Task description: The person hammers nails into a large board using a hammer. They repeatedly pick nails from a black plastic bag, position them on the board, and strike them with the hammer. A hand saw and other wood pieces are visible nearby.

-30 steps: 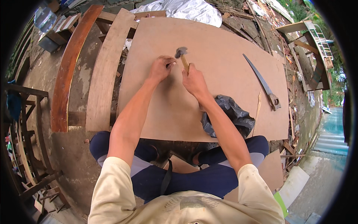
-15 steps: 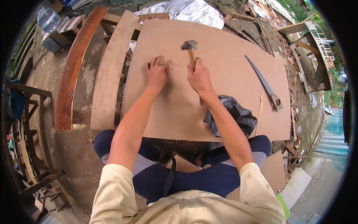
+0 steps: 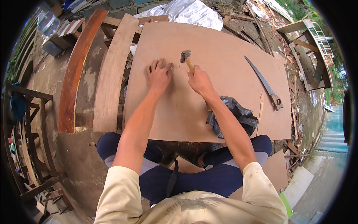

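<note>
My right hand (image 3: 201,81) is wrapped round the wooden handle of a hammer (image 3: 189,64), whose dark metal head is slightly blurred. Just below and left of the head, a small thin nail (image 3: 179,65) seems to stand in the large brown board (image 3: 179,112). My left hand (image 3: 159,75) lies on the board with its fingers spread, thumb side towards the nail. Beside my right forearm sits a crumpled black plastic bag (image 3: 238,115). Farther right, a handsaw (image 3: 264,84) with a wooden handle rests on the board.
Two long planks, one reddish-brown (image 3: 74,82) and one pale (image 3: 112,78), run along the left of the board. Silver sheeting (image 3: 182,13) lies beyond its far edge. A wooden frame (image 3: 28,142) stands far left. Wood scraps litter the ground at right.
The hammer's head has come down and slightly left, closer to the nail. My left hand keeps its place on the board. The whole view has shifted slightly.
</note>
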A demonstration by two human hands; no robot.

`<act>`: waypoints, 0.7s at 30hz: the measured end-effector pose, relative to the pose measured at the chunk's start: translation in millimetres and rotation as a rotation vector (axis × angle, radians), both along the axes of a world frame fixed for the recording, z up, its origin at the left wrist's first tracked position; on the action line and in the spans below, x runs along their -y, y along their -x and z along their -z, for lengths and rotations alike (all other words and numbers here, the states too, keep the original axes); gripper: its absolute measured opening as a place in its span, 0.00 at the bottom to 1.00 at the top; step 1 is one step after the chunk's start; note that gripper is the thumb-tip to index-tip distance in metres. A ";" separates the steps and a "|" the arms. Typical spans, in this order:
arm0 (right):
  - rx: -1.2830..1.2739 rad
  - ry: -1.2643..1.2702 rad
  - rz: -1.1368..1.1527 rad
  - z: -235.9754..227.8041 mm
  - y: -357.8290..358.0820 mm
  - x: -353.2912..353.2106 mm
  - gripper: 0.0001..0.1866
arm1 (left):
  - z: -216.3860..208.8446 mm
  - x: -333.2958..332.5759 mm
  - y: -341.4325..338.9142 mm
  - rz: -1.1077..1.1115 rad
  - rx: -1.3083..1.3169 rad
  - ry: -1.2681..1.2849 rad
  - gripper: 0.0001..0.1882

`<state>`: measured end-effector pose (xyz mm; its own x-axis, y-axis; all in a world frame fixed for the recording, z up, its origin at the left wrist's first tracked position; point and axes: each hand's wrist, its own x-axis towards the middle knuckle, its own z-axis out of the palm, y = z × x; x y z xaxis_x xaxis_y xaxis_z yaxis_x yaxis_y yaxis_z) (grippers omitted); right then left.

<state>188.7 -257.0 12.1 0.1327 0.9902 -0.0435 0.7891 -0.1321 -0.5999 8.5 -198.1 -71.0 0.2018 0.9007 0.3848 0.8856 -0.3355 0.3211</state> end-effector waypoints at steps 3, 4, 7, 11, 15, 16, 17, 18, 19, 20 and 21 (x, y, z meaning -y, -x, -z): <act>-0.189 -0.147 0.047 -45.0 19.2 12.1 0.18 | 4.4 3.7 7.3 -0.013 0.028 0.006 0.16; -0.225 -0.226 0.053 -40.0 21.6 12.5 0.18 | 3.7 2.9 6.2 -0.010 0.045 0.001 0.16; -0.166 -0.271 0.044 2.6 16.8 13.1 0.18 | 1.9 1.7 -0.1 0.006 0.047 0.010 0.16; -0.042 -0.030 0.014 -6.7 11.8 4.9 0.16 | 0.1 0.5 2.0 -0.011 0.013 -0.004 0.16; -0.292 -0.155 0.091 -59.1 32.9 18.3 0.17 | 3.3 2.9 6.7 -0.012 0.057 -0.012 0.16; -0.356 -0.221 0.112 -60.6 34.3 19.7 0.18 | 3.1 2.3 6.8 -0.008 0.071 -0.018 0.16; -0.225 -0.169 0.059 -38.0 30.1 17.7 0.18 | 2.7 1.4 7.4 -0.012 0.052 -0.015 0.16; -0.085 -0.122 0.019 1.3 16.3 15.5 0.19 | 0.7 -0.5 0.7 -0.001 0.042 -0.017 0.15; 0.052 -0.069 -0.021 31.5 4.3 12.9 0.19 | -0.4 -0.4 -4.9 0.007 0.030 -0.016 0.15; 0.040 -0.084 -0.007 42.1 -5.7 6.3 0.19 | -1.8 -0.2 -11.6 0.016 0.038 -0.019 0.15; 0.004 -0.066 0.003 34.7 -1.8 4.7 0.18 | 1.1 2.5 -6.6 0.009 0.030 -0.012 0.15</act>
<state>190.6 -261.6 -22.6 0.1361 0.9904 0.0227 0.7914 -0.0949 -0.6038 15.2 -200.5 -72.1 0.1980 0.8942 0.4015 0.8727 -0.3474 0.3432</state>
